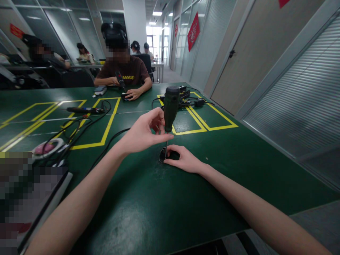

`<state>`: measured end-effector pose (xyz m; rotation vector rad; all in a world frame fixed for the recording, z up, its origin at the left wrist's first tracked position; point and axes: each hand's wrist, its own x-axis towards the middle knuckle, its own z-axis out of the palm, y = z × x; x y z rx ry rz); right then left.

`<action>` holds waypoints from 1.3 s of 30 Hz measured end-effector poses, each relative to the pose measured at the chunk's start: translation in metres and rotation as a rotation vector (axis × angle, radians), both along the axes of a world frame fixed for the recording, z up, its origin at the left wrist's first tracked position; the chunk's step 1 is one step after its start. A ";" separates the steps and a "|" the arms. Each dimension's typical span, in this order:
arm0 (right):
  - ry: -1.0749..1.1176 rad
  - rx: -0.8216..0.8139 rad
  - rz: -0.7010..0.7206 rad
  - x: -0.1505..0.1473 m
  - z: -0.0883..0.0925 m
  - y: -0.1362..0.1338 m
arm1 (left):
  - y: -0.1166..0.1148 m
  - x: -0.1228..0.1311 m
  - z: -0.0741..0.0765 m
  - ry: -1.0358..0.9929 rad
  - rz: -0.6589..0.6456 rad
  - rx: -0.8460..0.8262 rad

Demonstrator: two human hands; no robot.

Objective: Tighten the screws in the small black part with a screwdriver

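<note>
A dark screwdriver [171,108] stands nearly upright over the green table [148,205], its thin shaft pointing down. My left hand [147,129] is at the lower end of the handle, with thumb and fingers around it. The shaft's tip reaches a small black round part [162,156] on the table. That part is pinched at its right side between the thumb and fingers of my right hand [184,159]. Where exactly the tip rests is too small to tell.
Black cables and adapters [199,102] lie beyond the screwdriver. At left are a pen-like tool [85,110], looped cables and a white tape roll [47,148]. Across the table a person [124,71] holds a tool over a small dark object.
</note>
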<state>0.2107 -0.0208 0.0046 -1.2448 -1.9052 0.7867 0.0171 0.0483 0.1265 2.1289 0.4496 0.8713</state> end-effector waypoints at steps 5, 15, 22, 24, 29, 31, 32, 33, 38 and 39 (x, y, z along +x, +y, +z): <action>-0.002 0.003 -0.001 0.000 0.001 0.000 | 0.001 0.001 -0.001 0.002 0.008 0.002; -0.001 0.007 0.002 -0.001 0.001 0.000 | 0.000 0.002 -0.002 -0.023 0.020 -0.004; 0.003 0.004 0.002 0.000 0.000 0.000 | 0.001 0.000 -0.003 0.010 0.017 0.034; 0.003 0.004 0.001 0.000 0.001 0.000 | 0.001 0.000 -0.002 0.011 0.020 0.025; 0.007 0.007 -0.002 0.000 0.001 -0.001 | 0.001 0.000 -0.002 0.006 0.013 0.022; 0.009 0.007 0.000 0.000 0.001 -0.001 | 0.002 0.001 -0.003 0.001 0.011 0.024; 0.010 0.007 0.001 0.000 0.001 -0.001 | 0.002 0.001 -0.003 0.000 0.010 0.023; 0.011 0.006 0.003 0.000 0.001 0.000 | 0.002 0.001 -0.003 0.000 0.009 0.022; 0.014 0.009 0.005 -0.001 -0.001 0.001 | 0.002 0.001 -0.005 -0.024 0.010 0.011; 0.015 0.009 0.003 -0.001 -0.002 0.002 | 0.002 0.002 -0.006 -0.031 0.009 0.009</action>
